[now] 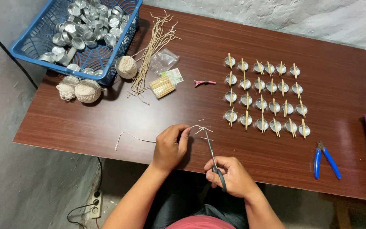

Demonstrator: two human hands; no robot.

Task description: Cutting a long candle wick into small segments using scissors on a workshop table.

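From the head camera, the left hand (169, 146) rests on the dark wooden bench (106, 123), fingers pinched on a length of white string (134, 137) that trails off to the left. The right hand (230, 176) is closed around the handles of a pair of scissors (212, 153), whose blades point up toward the string's end; whether they touch it is hard to tell. Short cut pieces (203, 128) lie just beside the blade tips. Further right stand rows of small metal cups (265, 95) with sticks laid across them, and blue-handled pliers (325, 159) lie near the front edge.
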